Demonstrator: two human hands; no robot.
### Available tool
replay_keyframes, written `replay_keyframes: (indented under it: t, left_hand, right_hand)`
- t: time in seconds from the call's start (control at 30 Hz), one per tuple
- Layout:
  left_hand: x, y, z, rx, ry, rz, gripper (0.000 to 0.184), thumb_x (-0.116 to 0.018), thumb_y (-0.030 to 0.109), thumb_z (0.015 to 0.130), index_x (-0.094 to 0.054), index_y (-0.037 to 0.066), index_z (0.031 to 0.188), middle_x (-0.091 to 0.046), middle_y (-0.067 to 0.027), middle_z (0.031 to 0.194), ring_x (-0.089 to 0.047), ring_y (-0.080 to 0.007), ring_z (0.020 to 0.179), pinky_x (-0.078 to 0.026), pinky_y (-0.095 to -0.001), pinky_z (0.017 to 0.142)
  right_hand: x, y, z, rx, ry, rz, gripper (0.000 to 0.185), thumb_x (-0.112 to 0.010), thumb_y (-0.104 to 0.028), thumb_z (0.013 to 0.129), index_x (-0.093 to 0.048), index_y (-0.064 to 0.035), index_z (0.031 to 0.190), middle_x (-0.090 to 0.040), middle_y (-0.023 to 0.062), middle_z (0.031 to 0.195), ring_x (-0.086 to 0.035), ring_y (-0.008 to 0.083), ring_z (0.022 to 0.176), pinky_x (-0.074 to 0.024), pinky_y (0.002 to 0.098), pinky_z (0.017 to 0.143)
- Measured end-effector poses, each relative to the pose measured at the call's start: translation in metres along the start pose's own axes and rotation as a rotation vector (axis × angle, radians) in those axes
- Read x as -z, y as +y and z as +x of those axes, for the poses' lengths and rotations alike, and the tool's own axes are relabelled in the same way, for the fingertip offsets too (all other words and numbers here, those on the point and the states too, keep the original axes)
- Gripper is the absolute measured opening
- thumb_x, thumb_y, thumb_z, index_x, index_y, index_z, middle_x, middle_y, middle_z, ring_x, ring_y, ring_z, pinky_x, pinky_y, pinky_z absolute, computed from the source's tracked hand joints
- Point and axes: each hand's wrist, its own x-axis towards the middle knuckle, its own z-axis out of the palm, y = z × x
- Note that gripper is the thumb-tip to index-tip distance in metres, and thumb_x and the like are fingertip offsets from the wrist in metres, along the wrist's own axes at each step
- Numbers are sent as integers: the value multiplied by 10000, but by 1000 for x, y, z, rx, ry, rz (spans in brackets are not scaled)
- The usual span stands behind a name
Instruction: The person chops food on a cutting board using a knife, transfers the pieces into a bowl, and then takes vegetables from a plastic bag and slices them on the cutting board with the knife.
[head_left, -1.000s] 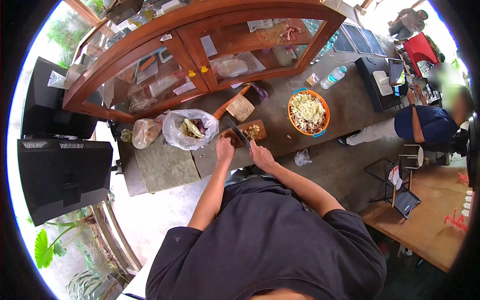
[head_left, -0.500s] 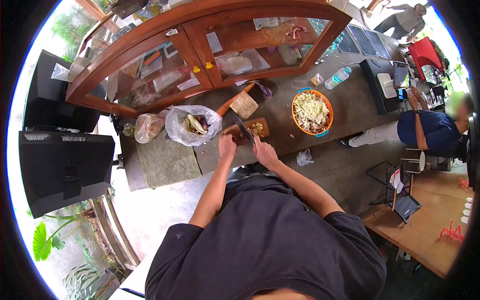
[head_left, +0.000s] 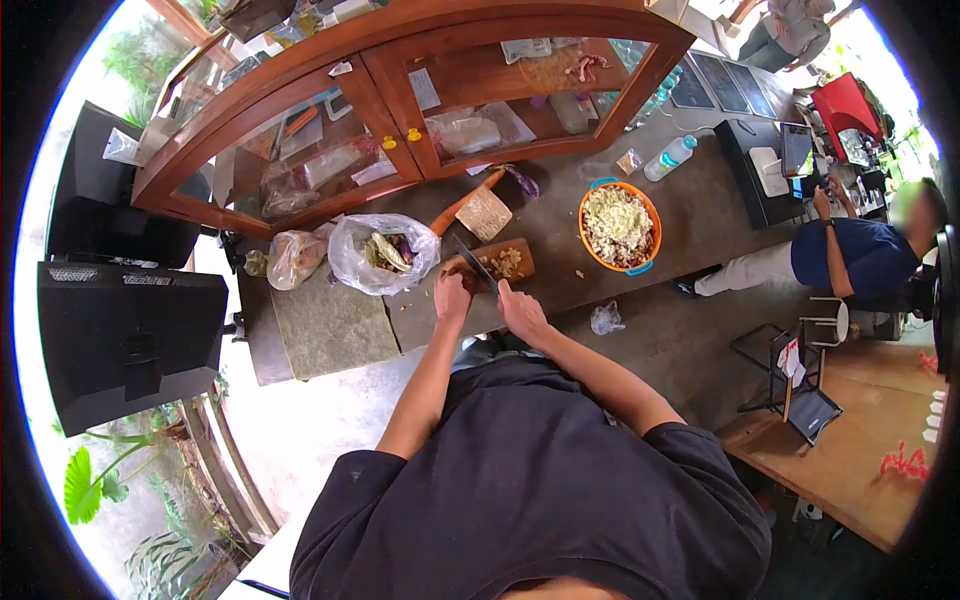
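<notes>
Changes since half a second ago: the knife [head_left: 474,262] is lying farther toward the left hand [head_left: 452,297]; a distant person [head_left: 797,36], between one and two o'clock from mid-view, is looming larger.

Knife: one, dark-bladed, its tip pointing toward eleven o'clock and its blade crossing the cutting board [head_left: 527,262].

Cutting board: one, brown wood, resting on the counter [head_left: 560,225] just beyond the hands.

Chopped pieces [head_left: 507,263]: pale and brownish, lying loosely heaped on the board, at the blade's three o'clock side.

Around the board: a brown block [head_left: 484,214] is sitting at twelve; a clear plastic bag [head_left: 348,258] at nine; an orange bowl [head_left: 657,228], brimming with pale shreds, between two and three.

Right hand [head_left: 520,312]: at five o'clock from the board, closing around the knife's handle.

Left hand: between seven and eight, its fingers curling at the board's near end; what they are gripping cannot be told.
</notes>
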Motion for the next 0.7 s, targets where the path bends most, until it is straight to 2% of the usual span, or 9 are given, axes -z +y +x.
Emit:
replay_keyframes:
  t: [0.17, 0.27, 0.33, 0.43, 0.57, 0.63, 0.7]
  left_hand:
    - [1, -2, -3, -56, 33, 24, 94, -646, 65, 727, -691, -5, 772, -682, -193, 958, -613, -391, 978, -511, -476, 836]
    - [6, -1, -6, -37, -76, -14, 71, -662, 44, 712, -689, 8, 766, -679, -193, 940, -609, -395, 959, -507, -473, 835]
    - [8, 1, -7, -123, 10, -40, 143, -585, 21, 764, -688, -9, 859, -674, -205, 982, -598, -416, 992, -495, -473, 862]
    - [7, 4, -5, -29, 11, -66, 165, -596, 6, 751, -684, -7, 890, -675, -203, 1003, -595, -411, 1005, -491, -464, 895]
    - [10, 3, -7, -83, 8, 10, 237, -604, 10, 748, -701, 9, 965, -675, -196, 1032, -597, -407, 1008, -493, -461, 907]
    - [8, 1, -5, -96, -25, 6, 288, -595, 6, 751, -713, 25, 1013, -675, -189, 1073, -599, -405, 1007, -494, -457, 920]
    - [11, 3, -4, -120, -24, -11, 287, -597, 13, 753, -721, 33, 1011, -680, -188, 1067, -600, -404, 1003, -494, -458, 915]
  right_hand:
    - [-8, -3, 14, 11, 17, -66, 137, -465, -171, 960, -411, -56, 1010, -651, 178, 718, -651, 411, 676, -483, 548, 601]
    - [-7, -3, 19, -21, -34, 15, 140, -462, -173, 966, -409, -57, 1021, -652, 170, 720, -651, 410, 680, -480, 553, 607]
    - [-4, -4, 17, -53, -71, 1, 151, -467, -179, 970, -403, -55, 1027, -646, 172, 709, -644, 419, 675, -474, 561, 606]
    - [2, -2, 7, 24, -20, 5, 153, -466, -183, 975, -401, -58, 1033, -640, 174, 697, -637, 426, 669, -470, 560, 596]
    - [6, 3, 1, 11, -21, -17, 161, -472, -186, 975, -403, -54, 1036, -630, 193, 675, -629, 434, 642, -474, 564, 572]
    - [8, -1, 0, 39, 78, -82, 176, -487, -185, 971, -405, -45, 1040, -618, 214, 652, -621, 440, 608, -478, 575, 546]
    - [12, -5, 0, 39, 80, -61, 183, -493, -184, 968, -405, -41, 1042, -616, 220, 647, -617, 443, 600, -480, 581, 543]
